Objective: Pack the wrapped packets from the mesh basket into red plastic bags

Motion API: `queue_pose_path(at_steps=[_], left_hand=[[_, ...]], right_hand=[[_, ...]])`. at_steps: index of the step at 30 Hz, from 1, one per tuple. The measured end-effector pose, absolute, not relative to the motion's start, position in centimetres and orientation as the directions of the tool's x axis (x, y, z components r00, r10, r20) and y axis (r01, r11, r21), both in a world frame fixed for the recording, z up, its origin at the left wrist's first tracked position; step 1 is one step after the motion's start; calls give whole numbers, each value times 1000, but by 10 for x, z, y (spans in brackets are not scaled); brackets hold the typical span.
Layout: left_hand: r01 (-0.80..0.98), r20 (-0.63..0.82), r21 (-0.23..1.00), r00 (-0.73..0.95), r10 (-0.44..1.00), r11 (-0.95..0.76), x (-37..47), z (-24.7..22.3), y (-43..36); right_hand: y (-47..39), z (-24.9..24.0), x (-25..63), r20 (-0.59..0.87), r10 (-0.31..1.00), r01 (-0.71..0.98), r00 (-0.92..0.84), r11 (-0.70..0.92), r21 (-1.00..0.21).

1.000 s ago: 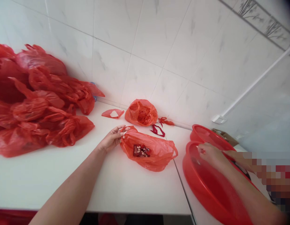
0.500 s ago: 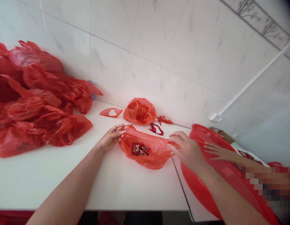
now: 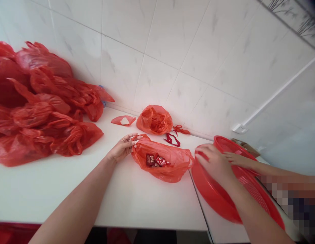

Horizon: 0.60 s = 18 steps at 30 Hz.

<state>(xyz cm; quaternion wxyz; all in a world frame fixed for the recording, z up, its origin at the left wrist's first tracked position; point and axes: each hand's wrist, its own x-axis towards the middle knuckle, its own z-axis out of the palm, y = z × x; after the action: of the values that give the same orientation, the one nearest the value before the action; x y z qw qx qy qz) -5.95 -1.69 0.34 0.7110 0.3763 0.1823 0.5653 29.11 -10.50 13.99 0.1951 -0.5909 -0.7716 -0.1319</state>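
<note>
Left hand point(image 3: 121, 150) pinches the handle of the red plastic bag point(image 3: 162, 162), which lies on the white surface point(image 3: 137, 200) with small packets inside. Right hand point(image 3: 214, 162) rests at the red tray point(image 3: 223, 200) rim, fingers curled; grip unclear.

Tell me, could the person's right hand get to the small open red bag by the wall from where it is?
Probably yes. The right hand rests at the red basket's rim; bare white counter and a few red ribbon scraps lie between it and the small open bag. Nothing tall blocks the way.
</note>
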Motion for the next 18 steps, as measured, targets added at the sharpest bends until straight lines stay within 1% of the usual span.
queue_pose_path(at_steps=[1, 2, 3, 5, 8, 11, 13, 16, 17, 18], left_hand=[[-663, 166, 745, 294, 941, 76, -59, 3, -17], [-659, 164, 748, 294, 942, 75, -59, 3, -17], [-658, 161, 749, 293, 942, 76, -59, 3, -17], [-662, 158, 746, 292, 943, 80, -59, 4, -18], [-670, 148, 737, 285, 947, 86, -58, 4, -19], [-677, 145, 731, 282, 948, 89, -56, 4, -20], [-679, 152, 729, 284, 947, 86, -55, 4, -20], [-669, 142, 738, 276, 950, 84, -54, 5, -22], [-664, 138, 743, 274, 952, 84, -54, 5, -22], [-660, 138, 747, 272, 952, 80, -55, 6, -22]], right_hand=[[-107, 143, 306, 445, 886, 981, -130, 179, -69], [-110, 144, 320, 387, 921, 988, -52, 105, -117], [-113, 142, 333, 316, 949, 986, 15, 38, -160], [-121, 133, 352, 152, 985, 970, 85, -47, -239], [-137, 111, 365, -62, 997, 937, 42, -61, -345], [-151, 95, 368, -219, 976, 888, -18, -85, -452], [-157, 93, 370, -264, 965, 863, 2, -134, -486], [-162, 94, 376, -296, 955, 859, 15, -164, -485], [-163, 93, 378, -262, 964, 868, 33, -157, -470], [-164, 92, 379, -197, 979, 883, 61, -145, -447]])
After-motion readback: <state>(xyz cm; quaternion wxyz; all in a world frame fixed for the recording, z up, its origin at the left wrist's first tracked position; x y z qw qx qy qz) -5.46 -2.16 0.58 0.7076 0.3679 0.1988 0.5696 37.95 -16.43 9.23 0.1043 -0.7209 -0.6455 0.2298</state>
